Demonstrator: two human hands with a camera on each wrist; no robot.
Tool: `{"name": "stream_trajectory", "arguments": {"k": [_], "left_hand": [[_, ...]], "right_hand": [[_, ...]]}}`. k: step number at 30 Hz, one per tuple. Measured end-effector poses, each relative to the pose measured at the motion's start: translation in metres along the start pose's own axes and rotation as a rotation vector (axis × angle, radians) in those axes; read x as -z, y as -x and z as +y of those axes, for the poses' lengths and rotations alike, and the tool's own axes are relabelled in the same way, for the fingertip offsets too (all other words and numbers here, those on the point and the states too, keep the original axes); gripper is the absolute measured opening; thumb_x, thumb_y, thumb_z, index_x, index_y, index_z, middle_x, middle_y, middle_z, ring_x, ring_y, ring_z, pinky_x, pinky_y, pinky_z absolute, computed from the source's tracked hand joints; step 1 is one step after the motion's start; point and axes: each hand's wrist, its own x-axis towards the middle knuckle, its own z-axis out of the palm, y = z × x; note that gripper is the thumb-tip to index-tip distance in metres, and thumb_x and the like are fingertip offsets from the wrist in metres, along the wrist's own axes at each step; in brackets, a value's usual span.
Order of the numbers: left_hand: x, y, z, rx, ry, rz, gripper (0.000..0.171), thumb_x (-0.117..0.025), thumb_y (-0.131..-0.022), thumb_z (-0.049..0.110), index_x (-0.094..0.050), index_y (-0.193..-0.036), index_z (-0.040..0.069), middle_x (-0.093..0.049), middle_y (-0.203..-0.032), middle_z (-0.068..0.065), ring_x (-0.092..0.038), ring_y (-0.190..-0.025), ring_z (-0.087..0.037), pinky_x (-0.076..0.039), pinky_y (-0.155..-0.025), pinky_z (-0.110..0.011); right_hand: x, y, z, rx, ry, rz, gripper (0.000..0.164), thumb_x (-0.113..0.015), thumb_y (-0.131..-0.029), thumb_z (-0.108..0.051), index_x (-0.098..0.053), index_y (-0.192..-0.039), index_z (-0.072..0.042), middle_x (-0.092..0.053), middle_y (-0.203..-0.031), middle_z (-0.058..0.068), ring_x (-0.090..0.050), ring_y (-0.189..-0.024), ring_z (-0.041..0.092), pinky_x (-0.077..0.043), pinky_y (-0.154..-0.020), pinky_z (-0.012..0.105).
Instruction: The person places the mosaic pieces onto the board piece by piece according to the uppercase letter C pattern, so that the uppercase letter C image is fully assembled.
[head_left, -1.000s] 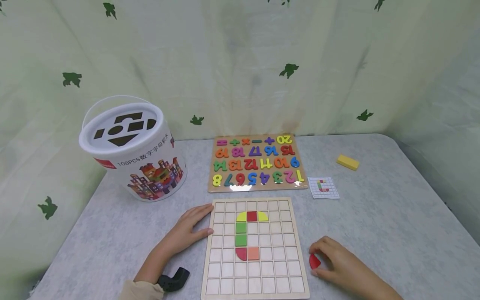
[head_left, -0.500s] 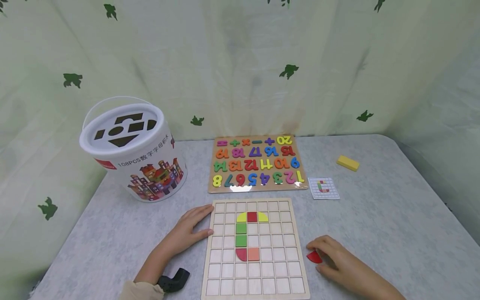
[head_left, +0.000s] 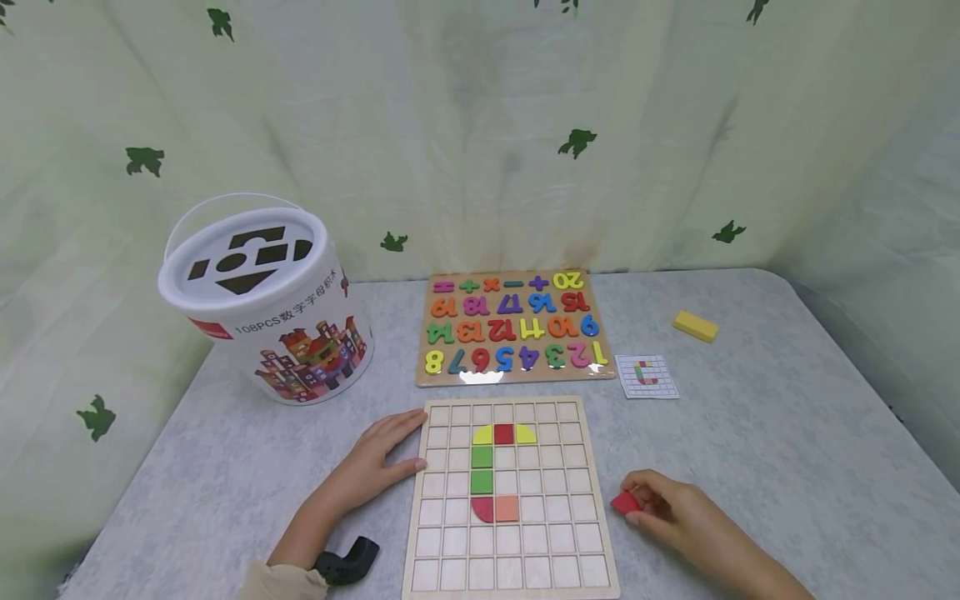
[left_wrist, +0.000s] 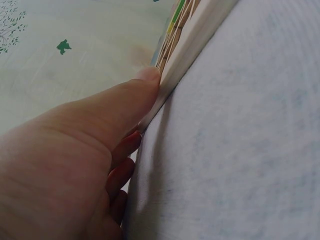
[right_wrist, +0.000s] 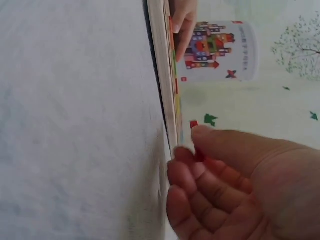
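A wooden grid board [head_left: 551,525] lies at the front of the table. Set in its cells are yellow, red, green and orange tiles, among them a green tile [head_left: 482,457] and an orange square tile [head_left: 507,508]. My left hand [head_left: 372,460] touches the board's left edge with thumb and fingertips, fingers fairly straight. Just right of the board, my right hand [head_left: 667,507] pinches a red tile [head_left: 625,502] between thumb and fingers. In the right wrist view the red tile [right_wrist: 194,124] pokes out past the thumb, mostly hidden by the fingers.
Behind the grid board lies a number puzzle board [head_left: 517,329]. A small pattern card [head_left: 647,377] and a yellow block [head_left: 696,326] are to its right. A white bucket [head_left: 266,308] stands at the back left. Near the left wrist is a black curved object [head_left: 348,560].
The red tile has been turned in my right hand's fingers, its point shifting slightly leftward, and the fingers have closed round it again. My left hand has stayed put.
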Motion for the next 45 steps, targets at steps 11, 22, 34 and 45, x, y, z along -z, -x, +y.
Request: {"name": "stream_trajectory", "arguments": {"k": [11, 22, 34, 45], "left_hand": [[-0.001, 0.0, 0.0, -0.012, 0.009, 0.004, 0.067, -0.062, -0.081, 0.044, -0.038, -0.138, 0.018, -0.035, -0.14, 0.0, -0.027, -0.128, -0.027, -0.022, -0.099, -0.054], [0.0, -0.001, 0.001, -0.014, 0.017, 0.004, 0.066, -0.063, -0.081, 0.042, -0.038, -0.138, 0.018, -0.035, -0.14, 0.0, -0.026, -0.129, -0.027, -0.022, -0.1, -0.054], [0.001, -0.001, 0.003, 0.001, 0.015, -0.001, 0.067, -0.063, -0.081, 0.042, -0.039, -0.138, 0.017, -0.035, -0.14, -0.001, -0.026, -0.129, -0.028, -0.021, -0.1, -0.054], [0.002, 0.0, 0.003, -0.004, 0.014, -0.002, 0.067, -0.064, -0.081, 0.041, -0.039, -0.138, 0.017, -0.035, -0.14, -0.001, -0.026, -0.129, -0.028, -0.022, -0.1, -0.054]], "right_hand": [[-0.007, -0.025, -0.021, 0.051, -0.302, -0.147, 0.028, -0.063, -0.085, -0.022, -0.058, -0.109, -0.008, -0.06, -0.094, 0.0, -0.054, -0.08, 0.015, -0.048, -0.071, 0.024], [-0.033, -0.057, -0.035, 0.043, -0.278, -0.223, 0.014, -0.065, -0.083, -0.022, -0.063, -0.097, -0.02, -0.059, -0.08, -0.005, -0.053, -0.074, 0.012, -0.047, -0.063, 0.022], [-0.044, -0.066, -0.036, 0.154, -0.071, -0.224, 0.018, -0.062, -0.086, -0.023, -0.064, -0.104, -0.026, -0.055, -0.092, -0.014, -0.049, -0.081, 0.007, -0.044, -0.07, 0.021], [-0.05, -0.066, -0.04, 0.182, 0.07, -0.187, 0.016, -0.063, -0.085, -0.026, -0.063, -0.1, -0.022, -0.051, -0.087, -0.015, -0.047, -0.075, 0.004, -0.044, -0.066, 0.018]]}}
